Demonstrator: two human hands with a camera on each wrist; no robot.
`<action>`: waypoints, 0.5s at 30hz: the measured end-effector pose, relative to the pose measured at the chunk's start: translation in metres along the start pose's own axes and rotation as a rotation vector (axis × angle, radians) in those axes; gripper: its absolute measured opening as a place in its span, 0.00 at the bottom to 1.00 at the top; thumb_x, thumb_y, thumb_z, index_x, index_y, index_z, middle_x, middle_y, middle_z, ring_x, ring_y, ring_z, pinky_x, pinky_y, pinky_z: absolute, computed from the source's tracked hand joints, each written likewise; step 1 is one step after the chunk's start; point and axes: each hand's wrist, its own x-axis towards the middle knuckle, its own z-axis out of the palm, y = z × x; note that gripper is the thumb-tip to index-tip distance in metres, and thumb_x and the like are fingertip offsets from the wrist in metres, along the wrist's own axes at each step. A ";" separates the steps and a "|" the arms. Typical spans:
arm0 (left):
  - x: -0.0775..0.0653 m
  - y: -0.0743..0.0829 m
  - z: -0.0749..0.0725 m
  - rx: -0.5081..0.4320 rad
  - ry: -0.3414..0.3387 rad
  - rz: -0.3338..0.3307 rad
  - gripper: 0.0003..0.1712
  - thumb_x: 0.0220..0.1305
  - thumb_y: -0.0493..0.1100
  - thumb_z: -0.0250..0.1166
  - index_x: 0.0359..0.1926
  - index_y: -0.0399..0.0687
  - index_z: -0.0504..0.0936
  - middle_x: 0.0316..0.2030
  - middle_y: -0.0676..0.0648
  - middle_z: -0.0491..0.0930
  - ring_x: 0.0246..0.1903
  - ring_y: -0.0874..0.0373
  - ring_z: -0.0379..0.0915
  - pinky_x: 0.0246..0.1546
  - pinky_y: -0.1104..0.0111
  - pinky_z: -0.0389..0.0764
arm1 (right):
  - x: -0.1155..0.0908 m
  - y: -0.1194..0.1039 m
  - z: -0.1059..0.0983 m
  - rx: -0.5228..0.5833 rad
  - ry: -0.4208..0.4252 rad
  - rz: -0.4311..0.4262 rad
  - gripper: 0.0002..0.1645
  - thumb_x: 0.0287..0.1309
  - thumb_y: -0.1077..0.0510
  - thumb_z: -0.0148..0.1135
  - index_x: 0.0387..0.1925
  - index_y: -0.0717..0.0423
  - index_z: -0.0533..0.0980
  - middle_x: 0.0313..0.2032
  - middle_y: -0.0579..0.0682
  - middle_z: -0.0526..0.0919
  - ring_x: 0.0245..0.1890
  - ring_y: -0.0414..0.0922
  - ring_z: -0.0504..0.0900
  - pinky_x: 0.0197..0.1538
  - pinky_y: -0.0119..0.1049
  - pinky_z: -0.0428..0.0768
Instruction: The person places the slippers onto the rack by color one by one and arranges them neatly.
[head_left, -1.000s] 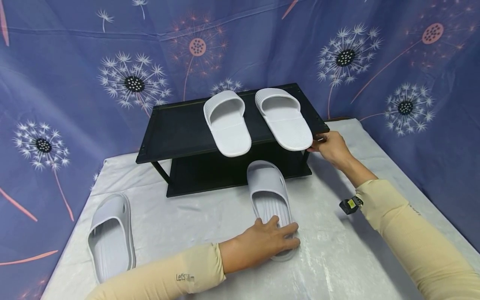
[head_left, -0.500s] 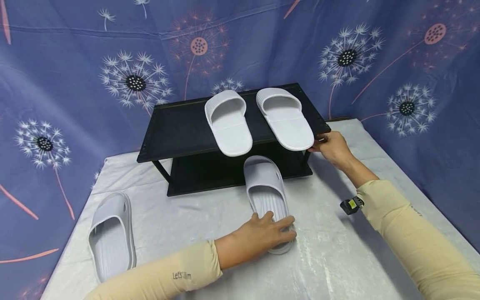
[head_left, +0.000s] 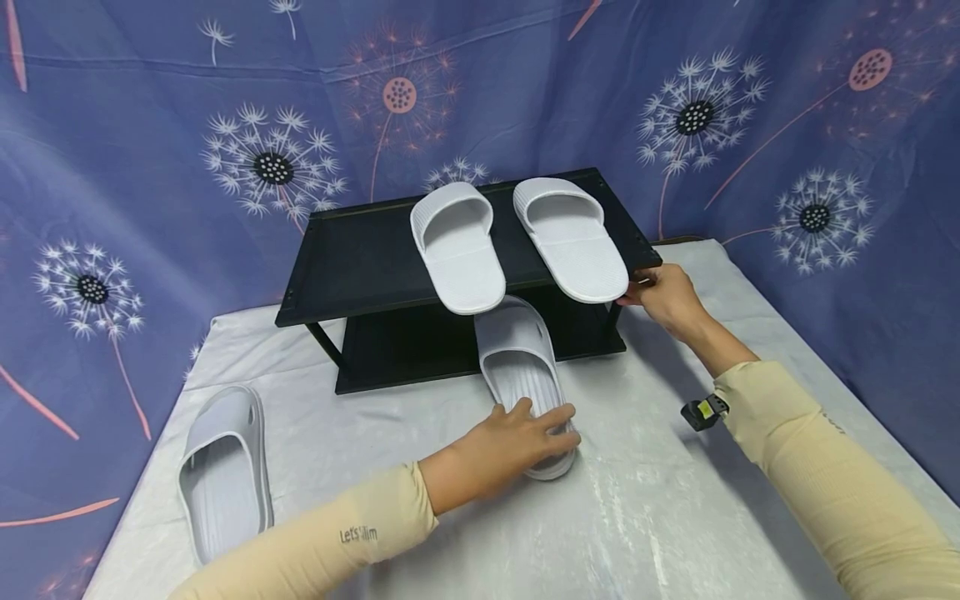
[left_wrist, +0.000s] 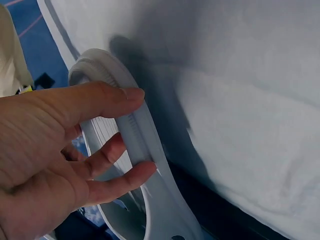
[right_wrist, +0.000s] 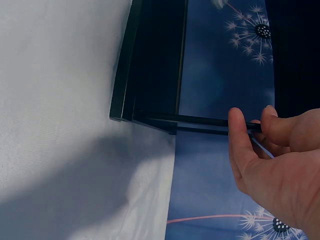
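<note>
1. L sleeve (head_left: 315,546): we read "Let's", then partly unclear "lim".
2. Our L hand (head_left: 502,447) grips grey slipper (head_left: 516,333), toe @ rack (head_left: 360,258) front.
3. R hand (head_left: 667,302) grips post (right_wrist: 200,120); 2 white slippers (head_left: 465,258) overhang top.

left hand (head_left: 517,442) and right hand (head_left: 667,300): both bare. left sleeve (head_left: 315,542): pale yellow-beige cloth, close-fitting, cuff puckered at the wrist; dark lettering (head_left: 358,534) on the forearm, reads "let's", then "lim", middle letters unclear. right sleeve (head_left: 832,483): same cloth, wide cuff, faint crosswise creases further up; small dark print (head_left: 832,422) along the edge, too foreshortened to read. at right cuff: small black block (head_left: 699,414), boxy, with yellow-green patch (head_left: 706,407).
</note>
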 end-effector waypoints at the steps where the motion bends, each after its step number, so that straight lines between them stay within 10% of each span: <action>1: 0.001 -0.003 0.000 -0.006 -0.002 -0.004 0.39 0.56 0.31 0.69 0.63 0.65 0.64 0.69 0.53 0.56 0.45 0.49 0.70 0.34 0.57 0.82 | 0.000 0.001 0.000 0.003 0.001 0.001 0.22 0.68 0.69 0.49 0.60 0.79 0.65 0.53 0.71 0.71 0.29 0.26 0.80 0.42 0.22 0.80; 15: 0.012 -0.045 0.001 -0.035 0.017 -0.064 0.44 0.53 0.26 0.67 0.66 0.63 0.64 0.70 0.51 0.56 0.48 0.45 0.72 0.37 0.55 0.83 | 0.002 0.002 -0.001 0.002 -0.006 -0.005 0.22 0.68 0.71 0.47 0.60 0.80 0.64 0.52 0.73 0.72 0.29 0.27 0.80 0.43 0.24 0.81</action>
